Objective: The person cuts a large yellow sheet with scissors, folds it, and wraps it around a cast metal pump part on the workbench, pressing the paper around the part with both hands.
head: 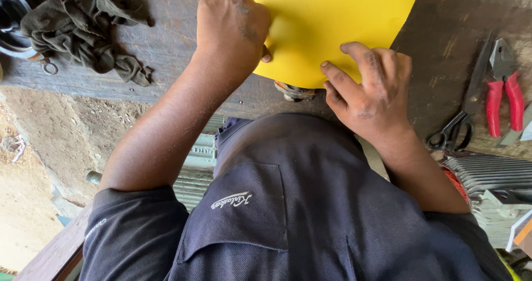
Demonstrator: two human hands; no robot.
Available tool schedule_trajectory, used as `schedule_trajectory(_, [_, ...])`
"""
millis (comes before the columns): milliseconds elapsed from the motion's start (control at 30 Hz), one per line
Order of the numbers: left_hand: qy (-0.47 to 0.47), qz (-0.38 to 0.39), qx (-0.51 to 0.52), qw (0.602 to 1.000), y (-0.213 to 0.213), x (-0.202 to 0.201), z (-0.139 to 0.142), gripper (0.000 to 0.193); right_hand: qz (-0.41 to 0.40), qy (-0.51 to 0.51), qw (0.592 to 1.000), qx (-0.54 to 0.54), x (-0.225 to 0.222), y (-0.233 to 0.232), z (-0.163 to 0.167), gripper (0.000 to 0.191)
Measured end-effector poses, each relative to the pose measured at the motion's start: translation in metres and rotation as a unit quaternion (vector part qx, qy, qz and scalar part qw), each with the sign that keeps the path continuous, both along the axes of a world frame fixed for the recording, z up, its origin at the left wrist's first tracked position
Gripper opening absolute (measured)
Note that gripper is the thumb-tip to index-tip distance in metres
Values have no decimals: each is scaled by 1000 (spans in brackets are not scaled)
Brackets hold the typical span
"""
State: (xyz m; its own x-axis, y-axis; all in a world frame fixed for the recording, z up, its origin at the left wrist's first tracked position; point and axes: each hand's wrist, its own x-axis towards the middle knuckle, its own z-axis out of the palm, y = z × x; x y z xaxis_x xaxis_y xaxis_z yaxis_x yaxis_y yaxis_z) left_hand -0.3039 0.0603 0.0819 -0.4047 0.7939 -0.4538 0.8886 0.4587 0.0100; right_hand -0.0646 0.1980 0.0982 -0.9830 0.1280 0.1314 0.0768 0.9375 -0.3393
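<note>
Head view: a plain, smooth yellow sheet lay on the dark wooden tabletop, its near edge at the person's body. The left hand, fisted, pinched the sheet's edge; the right hand pressed spread fingers flat on it. Scissors, red pliers and a dark rag lay aside.

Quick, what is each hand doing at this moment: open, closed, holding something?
Left hand: closed in a fist, gripping the edge of the yellow sheet.
Right hand: open, fingers spread, pressing flat on the same sheet.
</note>
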Motion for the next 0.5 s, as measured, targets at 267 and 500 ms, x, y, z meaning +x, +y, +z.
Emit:
schedule_trajectory(267, [-18,13,6,1000,-3,-18,0,53,-1,5,1000,0,-6,-4,0,36])
schedule_trajectory(500, [-88,73,8,993,-11,-27,-1,68,-7,10,1000,-25,-4,4,-7,34])
